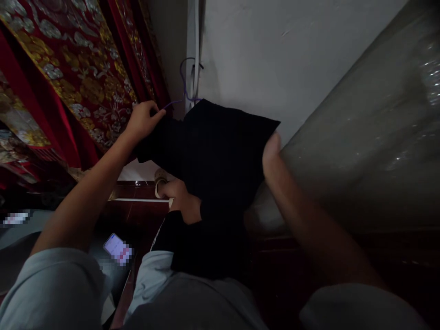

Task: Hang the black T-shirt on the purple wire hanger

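Note:
A black short-sleeved garment [220, 151], which looks like a T-shirt, is spread out in front of me. A thin purple clothes hanger [184, 82] shows above it, with its hook near a pale vertical rail. My left hand [146, 118] is closed, pinching the shirt at its left shoulder beside the hanger's arm. At the shirt's right edge, just under the pointed corner of the cloth, is my right hand [272, 153]. It is blurred and its fingers are mostly hidden, so its grip cannot be made out.
Red embroidered cloth [89, 59] with gold and silver patterns hangs at left. A pale wall [254, 55] stands behind the shirt. Shiny plastic-like sheeting [350, 151] covers something at right. A lit phone screen [117, 247] shows at lower left. A sandalled foot [161, 183] is below the shirt.

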{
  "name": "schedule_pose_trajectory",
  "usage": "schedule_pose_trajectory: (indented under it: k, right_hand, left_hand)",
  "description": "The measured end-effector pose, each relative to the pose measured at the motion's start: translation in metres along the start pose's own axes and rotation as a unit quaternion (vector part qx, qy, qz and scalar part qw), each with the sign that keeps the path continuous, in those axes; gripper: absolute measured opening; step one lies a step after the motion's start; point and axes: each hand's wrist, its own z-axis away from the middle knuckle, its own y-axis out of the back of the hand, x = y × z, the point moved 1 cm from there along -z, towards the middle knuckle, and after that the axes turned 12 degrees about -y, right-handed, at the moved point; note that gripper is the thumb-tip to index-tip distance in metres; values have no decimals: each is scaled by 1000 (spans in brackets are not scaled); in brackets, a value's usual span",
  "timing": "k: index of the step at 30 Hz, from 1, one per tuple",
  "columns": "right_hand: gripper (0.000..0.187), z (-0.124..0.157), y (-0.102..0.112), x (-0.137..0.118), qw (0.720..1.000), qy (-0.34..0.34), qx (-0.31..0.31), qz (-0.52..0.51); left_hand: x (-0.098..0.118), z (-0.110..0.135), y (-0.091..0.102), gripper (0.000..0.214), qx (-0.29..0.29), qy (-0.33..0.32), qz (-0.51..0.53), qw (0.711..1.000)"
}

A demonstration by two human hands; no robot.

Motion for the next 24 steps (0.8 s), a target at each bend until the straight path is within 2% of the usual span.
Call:
schedule_pose_trajectory:
  k: [2,3,5,7,9,10,11,12,13,14,15,16,17,19,20,22,24]
  right_hand:
    - [76,-7,11,-8,996,-5,1,-89]
    - [74,-10,16,-17,990,-3,4,-139]
    - [63,-9,18,-43,976,5,17,-216]
    - [60,2,12,-72,970,18,25,-243]
    - [59,21,2,-94,968,52,-12,-246]
    - [57,32,-4,-102,966,78,-78,-234]
    - [56,43,-9,-107,956,105,-183,-202]
    - [57,54,-15,-109,930,129,-310,-148]
    - [56,62,-20,-109,888,142,-430,-80]
    - [54,68,-25,-106,844,146,-515,-8]
    - [50,69,-30,-101,819,145,-552,55]
    - [48,66,-37,-96,825,150,-536,101]
    - [48,59,-45,-89,857,162,-471,129]
    - [62,41,-65,-74,926,205,-273,158]
    - [74,32,-76,-65,939,233,-180,175]
    - [97,18,-100,-47,930,287,-73,219]
    - [107,9,-121,-31,904,347,-33,249]
  left_hand:
    - [7,0,0,11,0,-20,-7,1000]
    - [10,-1,-1,7,5,-27,-10,1000]
    - [16,-7,-2,13,16,-26,-14,999]
    - [17,-15,-1,19,27,-10,-17,999]
    - [15,-20,4,14,39,9,-11,999]
    - [14,-21,8,12,44,16,-2,999]
    - [14,-19,13,14,42,20,12,999]
    - [16,-16,19,19,31,18,28,999]
    - [19,-11,24,24,10,9,45,999]
    - [24,-4,29,29,-17,-6,60,998]
    - [32,3,34,33,-46,-27,71,996]
    - [40,10,38,38,-73,-49,80,993]
    - [50,17,41,43,-97,-71,87,989]
    - [69,27,45,50,-129,-108,99,981]
    - [78,31,44,51,-137,-123,106,977]
    - [95,38,41,53,-132,-149,127,972]
    - [107,43,32,53,-109,-162,163,967]
